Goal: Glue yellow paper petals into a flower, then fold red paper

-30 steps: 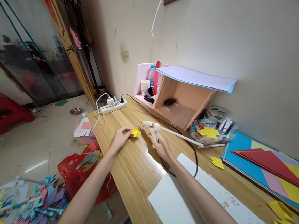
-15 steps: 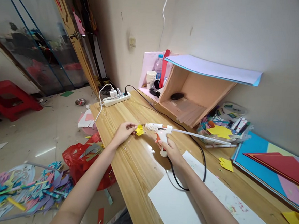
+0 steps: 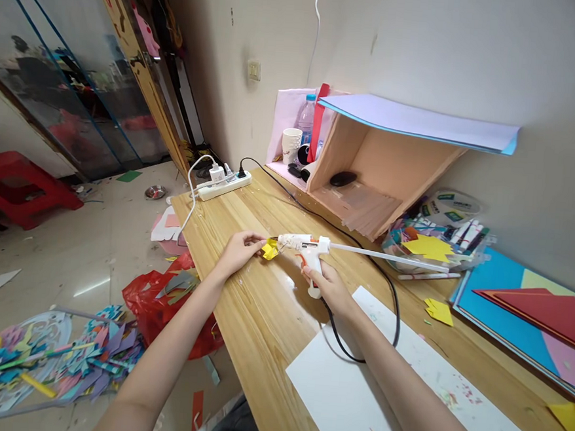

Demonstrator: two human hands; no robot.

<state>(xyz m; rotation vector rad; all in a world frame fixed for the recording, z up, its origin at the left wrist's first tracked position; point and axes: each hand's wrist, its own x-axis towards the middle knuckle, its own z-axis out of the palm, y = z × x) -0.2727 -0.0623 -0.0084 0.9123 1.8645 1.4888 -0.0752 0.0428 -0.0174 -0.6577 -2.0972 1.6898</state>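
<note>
My right hand [image 3: 329,284] is wrapped round the handle of a white hot glue gun [image 3: 305,243], whose nozzle points left. A long clear glue stick [image 3: 387,257] sticks out of its back, and a black cord [image 3: 396,302] loops down from the grip. Between the thumb and fingers of my left hand [image 3: 239,253] is a small folded piece of yellow paper [image 3: 270,249]. The nozzle tip is at the paper's upper edge; whether they touch I cannot tell. Both hands are above the wooden table [image 3: 256,312].
A white power strip [image 3: 225,186] lies at the table's far left corner. Behind stand a cardboard box [image 3: 389,163], paper cups [image 3: 291,145] and a tub of markers [image 3: 428,242]. White paper [image 3: 324,389] and coloured sheets [image 3: 499,289] lie right. A red bag [image 3: 162,312] is on the floor.
The view has shifted slightly. My hands keep their grips, and the glue gun's nozzle is a little closer to the yellow paper, which looks slightly turned.
</note>
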